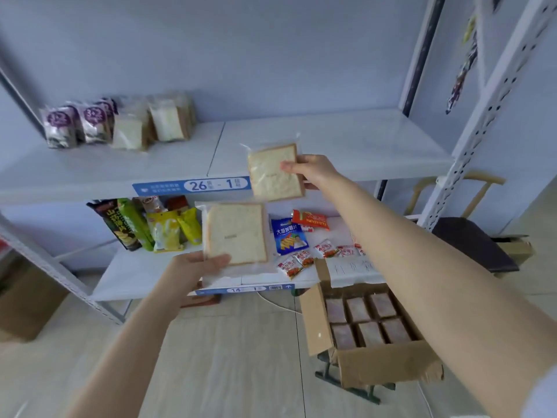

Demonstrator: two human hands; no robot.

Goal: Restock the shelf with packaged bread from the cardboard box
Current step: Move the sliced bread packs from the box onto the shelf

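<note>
Our right hand point(310, 171) pinches the first bread pack point(275, 173) by its right edge, in front of the upper shelf point(331, 140) at its front lip. Our left hand point(196, 268) grips the second bread pack point(236, 233) by its lower left corner, below that shelf's front edge. The cardboard box point(376, 366) stands open below and right of the shelf, packs inside; stocked bread point(150, 125) stands at the shelf's rear left.

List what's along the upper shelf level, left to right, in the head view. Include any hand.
purple-labelled packs → clear-wrapped bread packs → held bread pack → right hand gripping it by its right edge
</note>
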